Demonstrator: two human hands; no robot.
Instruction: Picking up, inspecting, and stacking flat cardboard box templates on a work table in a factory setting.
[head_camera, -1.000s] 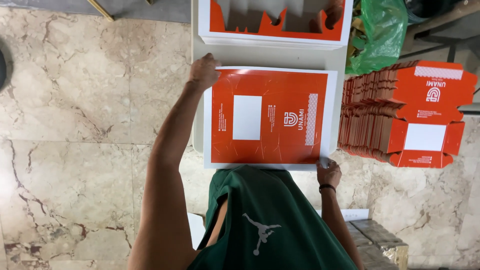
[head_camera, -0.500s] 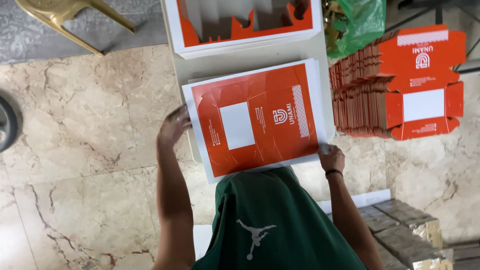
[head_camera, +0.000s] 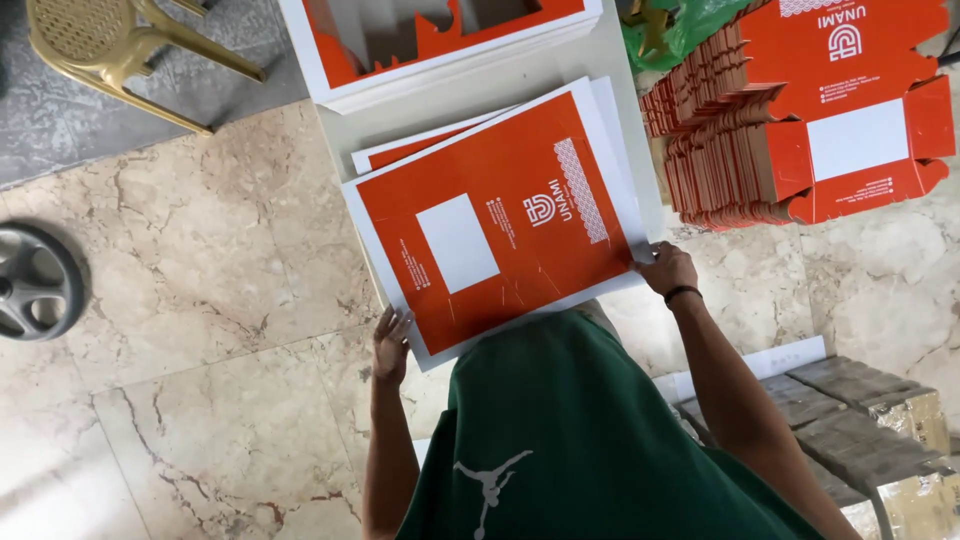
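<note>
the flat orange printed cardboard sheet with a white border and a white rectangular panel (head_camera: 495, 230) has been swung round since a second ago: then it lay square to the white worktop (head_camera: 620, 60), its edges in line with the worktop's edges; now it is tilted, its right end raised toward the top of the view and its left corner drawn off the worktop over the marble floor (head_camera: 200, 300). the left hand (head_camera: 390, 345) was at the far left edge a second ago and has been brought down to the near left corner, where that corner is pinched between curled fingers. the right hand (head_camera: 668, 268), a dark band at its wrist, is closed on the near right corner, much where it was. from this the sheet is judged to be lifted off the stack of like sheets (head_camera: 400, 152) beneath it rather than lying settled. its long axis runs from lower left to upper right, the patterned strip toward the right end. a stack of folded orange box blanks (head_camera: 800, 120) stands to the right, well apart from both hands
</note>
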